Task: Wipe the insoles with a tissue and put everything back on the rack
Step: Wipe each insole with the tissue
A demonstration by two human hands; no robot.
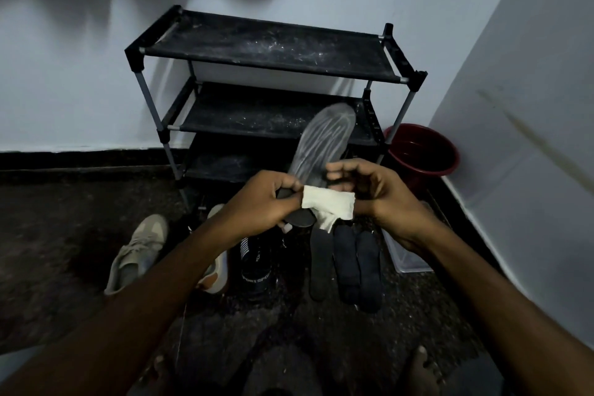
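While the left hand (260, 199) is clamping its grip on the heel of a grey insole (324, 138) before the rack (266, 51), the right hand (382, 193) is pinching the tissue (328, 202) against it. Wiping is looking unfinished: three more insoles (347, 267) and shoes (138, 251) are lying before the rack, awaiting return.

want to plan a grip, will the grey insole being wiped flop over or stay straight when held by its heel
Probably stays fairly straight: the grey insole juts upward unbent with the left hand gripping near its heel. Likely light, being thin. Pressing the tissue could flex it.
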